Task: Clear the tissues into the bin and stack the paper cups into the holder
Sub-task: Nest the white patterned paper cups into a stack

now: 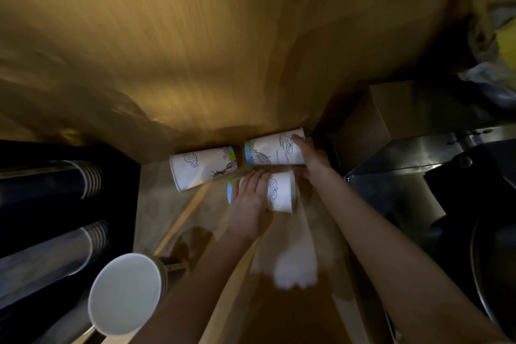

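Gripping a printed paper cup (280, 193) on its side, a person's left hand (248, 201) curls its fingers over the cup's body, while the right hand (310, 158) closes its fingers around the mouth end of a second printed cup (275, 148) lying just beyond, against the wooden wall. Both cups lie with their long axes running left to right, mouths to the right and blue-banded bases to the left. A third printed cup (202, 166) lies on the counter just to the left, its long axis also left to right but its mouth pointing left, base nearly meeting the base of the second cup. A wooden stick (184, 218) slants across the counter near the third cup. A crumpled white tissue (296, 268) sits on the near part of the counter, between the forearms, blurred but plainly not yet binned. At far left the black cup holder (69, 204) shows tubes with stacked cup rims, and a white cup (125, 293) stands out at its near end, mouth toward the viewer. By the look of it, the job is midway: three cups remain loose and the tissue remains uncleared. The bin cannot be picked out with certainty.
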A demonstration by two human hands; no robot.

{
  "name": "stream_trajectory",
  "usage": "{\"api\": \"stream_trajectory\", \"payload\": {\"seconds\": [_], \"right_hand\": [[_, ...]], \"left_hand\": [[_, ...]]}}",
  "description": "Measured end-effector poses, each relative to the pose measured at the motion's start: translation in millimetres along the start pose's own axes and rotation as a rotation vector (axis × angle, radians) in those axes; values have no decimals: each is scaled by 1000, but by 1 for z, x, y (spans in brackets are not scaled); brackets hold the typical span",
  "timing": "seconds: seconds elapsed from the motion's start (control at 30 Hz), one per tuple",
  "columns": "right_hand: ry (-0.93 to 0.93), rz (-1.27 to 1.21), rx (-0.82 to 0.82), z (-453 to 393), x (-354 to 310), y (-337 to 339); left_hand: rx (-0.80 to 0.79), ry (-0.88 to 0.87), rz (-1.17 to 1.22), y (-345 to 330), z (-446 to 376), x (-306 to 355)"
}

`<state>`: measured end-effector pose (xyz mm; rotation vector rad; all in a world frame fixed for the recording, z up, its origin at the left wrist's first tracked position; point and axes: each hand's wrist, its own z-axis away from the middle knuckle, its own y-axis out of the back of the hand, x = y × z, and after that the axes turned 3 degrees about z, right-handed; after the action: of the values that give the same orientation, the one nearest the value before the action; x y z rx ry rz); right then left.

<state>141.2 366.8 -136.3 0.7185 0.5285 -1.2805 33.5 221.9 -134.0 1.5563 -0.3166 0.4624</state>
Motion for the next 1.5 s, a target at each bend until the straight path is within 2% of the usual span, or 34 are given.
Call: {"api": "stream_trajectory", "payload": {"seconds": [0.17, 0.23, 0.37, 0.57, 0.73, 0.87, 1.0, 1.17, 1.33, 1.5], "right_hand": [[57, -60, 131, 32, -12, -5], [168, -21, 186, 48, -18, -6], [474, -5, 186, 87, -28, -7], [808, 80, 65, 147, -47, -6], [1008, 292, -91, 188, -37, 3], [1010, 536, -239, 199, -17, 0], [1147, 813, -246, 193, 11, -4], [1122, 1055, -181, 182, 36, -10], [1094, 1099, -163, 171, 44, -16], [1070, 1053, -52, 155, 25, -26]], "left_hand": [[1, 154, 302, 20, 19, 6], [43, 232, 412, 27, 28, 10], [195, 419, 600, 31, 49, 8], [325, 487, 718, 24, 70, -8], [309, 463, 799, 18, 77, -21], [303, 453, 857, 15, 79, -23], [323, 449, 875, 14, 79, -24], [322, 422, 843, 14, 77, -24], [317, 417, 827, 11, 76, -29], [298, 458, 843, 12, 77, -27]]}}
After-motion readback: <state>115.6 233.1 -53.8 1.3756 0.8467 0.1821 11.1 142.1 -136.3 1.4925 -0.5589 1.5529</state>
